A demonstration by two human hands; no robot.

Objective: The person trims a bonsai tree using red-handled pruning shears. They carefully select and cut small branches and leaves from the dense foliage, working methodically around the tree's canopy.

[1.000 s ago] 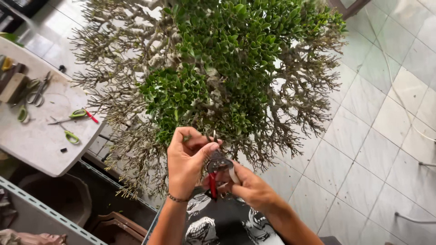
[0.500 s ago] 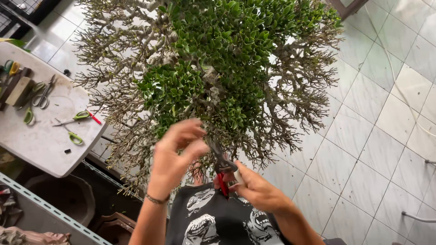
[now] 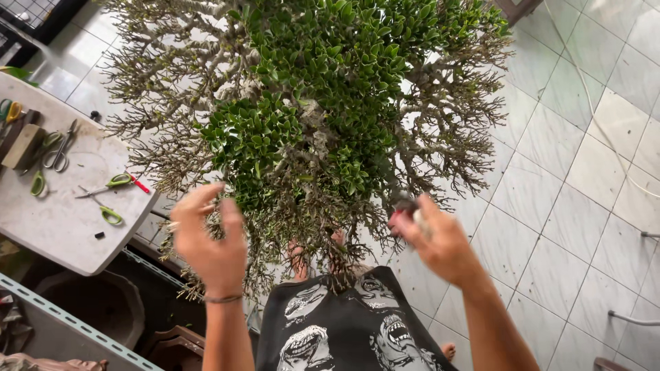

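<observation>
Much of the small tree (image 3: 309, 103) is bare twigs around a leafy middle; the left hand (image 3: 206, 237) hovers open and empty, while the right hand (image 3: 436, 240) grips blurred red-handled cutters (image 3: 405, 209).

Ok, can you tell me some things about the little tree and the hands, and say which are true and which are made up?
1. The right hand holds a small tool with red handles. True.
2. The left hand grips a pair of scissors. False: it is bare and open, beside the twigs.
3. The small tree with green leaves and bare grey twigs lies on the white round table. False: the tree is beside the table.
4. Green-handled scissors lie on that table. True.
5. The floor has pale square tiles. True.
</observation>
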